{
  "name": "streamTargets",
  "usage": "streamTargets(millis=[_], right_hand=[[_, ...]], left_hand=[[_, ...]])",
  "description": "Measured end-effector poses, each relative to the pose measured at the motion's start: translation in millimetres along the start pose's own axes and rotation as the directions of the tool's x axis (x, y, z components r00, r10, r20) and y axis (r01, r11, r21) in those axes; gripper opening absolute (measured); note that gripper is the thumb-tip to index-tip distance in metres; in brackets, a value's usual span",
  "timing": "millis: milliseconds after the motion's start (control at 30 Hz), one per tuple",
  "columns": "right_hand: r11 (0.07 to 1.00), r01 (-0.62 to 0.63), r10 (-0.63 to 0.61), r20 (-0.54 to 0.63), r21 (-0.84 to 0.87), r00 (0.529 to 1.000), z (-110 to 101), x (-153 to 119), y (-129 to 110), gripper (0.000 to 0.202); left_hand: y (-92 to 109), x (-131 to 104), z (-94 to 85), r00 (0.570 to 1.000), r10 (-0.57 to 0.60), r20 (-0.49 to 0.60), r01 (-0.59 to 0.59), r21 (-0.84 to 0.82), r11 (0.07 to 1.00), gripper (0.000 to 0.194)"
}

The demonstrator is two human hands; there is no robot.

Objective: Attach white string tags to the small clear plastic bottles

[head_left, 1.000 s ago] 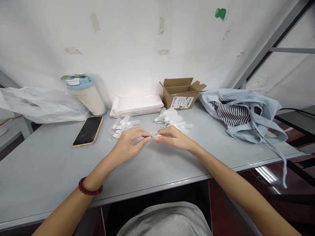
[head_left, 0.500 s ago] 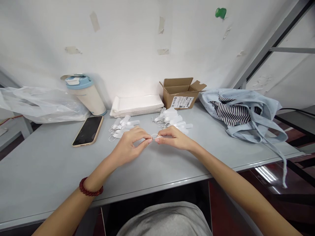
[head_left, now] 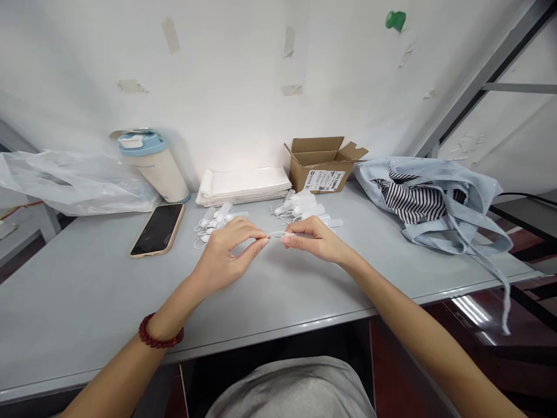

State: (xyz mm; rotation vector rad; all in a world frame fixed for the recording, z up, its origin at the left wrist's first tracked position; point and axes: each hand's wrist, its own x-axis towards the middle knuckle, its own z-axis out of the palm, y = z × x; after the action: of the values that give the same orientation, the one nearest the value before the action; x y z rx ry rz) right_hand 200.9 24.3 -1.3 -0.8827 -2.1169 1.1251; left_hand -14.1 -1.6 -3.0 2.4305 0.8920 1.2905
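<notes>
A thin white cord loop (head_left: 277,233) stretches between my two hands above the grey table. My left hand (head_left: 228,248) pinches one end of it between thumb and fingertips. At the other end, my right hand (head_left: 314,239) is closed on the cord too; whatever else sits inside those fingers is mostly hidden. Behind my left hand lies a small pile of white plastic pieces with string loops (head_left: 217,219). A second pile of similar white pieces (head_left: 302,204) lies behind my right hand.
Along the wall stand a white plastic bag (head_left: 82,180), a cream tumbler with a blue lid (head_left: 161,171), a stack of white envelopes (head_left: 243,184) and an open cardboard box (head_left: 324,171). A phone (head_left: 157,230) lies left; a light blue cloth bag (head_left: 429,194) sits right.
My hands have drawn slightly apart, the right one moving a little to the right. The cord between them now looks longer and more taut than before.
</notes>
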Motion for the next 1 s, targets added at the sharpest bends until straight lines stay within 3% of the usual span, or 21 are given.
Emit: streamTargets(millis=[500,1000], right_hand=[[0.999,0.026,-0.027,0.047,0.028,0.999,3.8,-1.5,-1.9,0.043],[0.999,0.02,-0.021,0.037,0.036,0.999,3.3,-1.5,-2.5,0.044]], left_hand=[[2.1,-2.1,5.3,0.988,-0.129,0.08,0.139,-0.14,0.98,0.011],[2.2,-2.5,4.2,0.987,-0.126,0.097,0.138,-0.134,0.981,0.011]])
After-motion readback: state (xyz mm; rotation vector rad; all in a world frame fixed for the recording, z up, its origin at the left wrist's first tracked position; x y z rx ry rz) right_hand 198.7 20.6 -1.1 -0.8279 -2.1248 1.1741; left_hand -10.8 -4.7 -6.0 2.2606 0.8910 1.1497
